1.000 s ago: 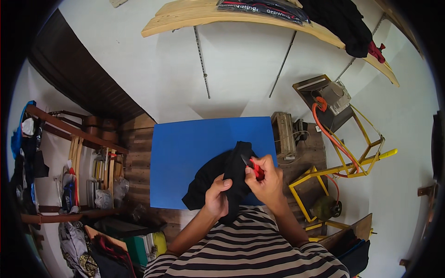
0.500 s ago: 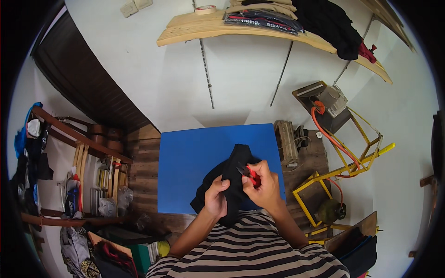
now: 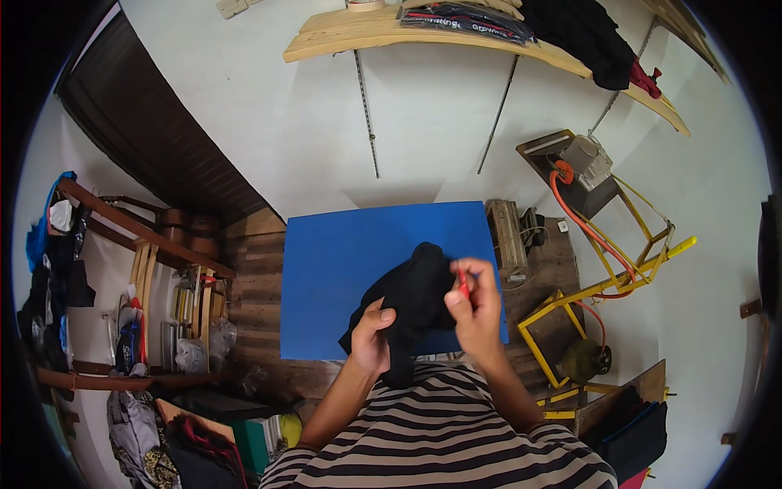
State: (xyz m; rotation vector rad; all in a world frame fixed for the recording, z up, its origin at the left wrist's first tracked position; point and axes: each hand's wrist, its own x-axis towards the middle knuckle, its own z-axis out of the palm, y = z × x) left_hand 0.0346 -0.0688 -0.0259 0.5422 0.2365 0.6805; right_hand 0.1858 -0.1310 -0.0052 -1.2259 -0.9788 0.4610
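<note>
A crumpled black garment (image 3: 417, 293) is bunched above the near half of a blue table (image 3: 342, 253), close in front of my body. My left hand (image 3: 371, 338) is closed on its left side, thumb lying on top of the cloth. At the garment's right edge, my right hand (image 3: 479, 316) grips red-handled snips (image 3: 463, 283). Only a bit of the red handle shows between the fingers. The blades are hidden or lost against the dark cloth, so I cannot tell whether they touch it.
A wooden crate (image 3: 507, 238) stands against the table's right side. Beyond it are a yellow metal frame (image 3: 562, 297), an orange hose (image 3: 582, 234) and a green gas cylinder (image 3: 588, 362). Cluttered shelves (image 3: 151, 244) line the left. A wooden shelf (image 3: 350, 37) holds folded clothes.
My right hand has moved slightly up and right and turned, so the snips' dark blades no longer show. The garment's upper part has folded over. The view has shifted a little.
</note>
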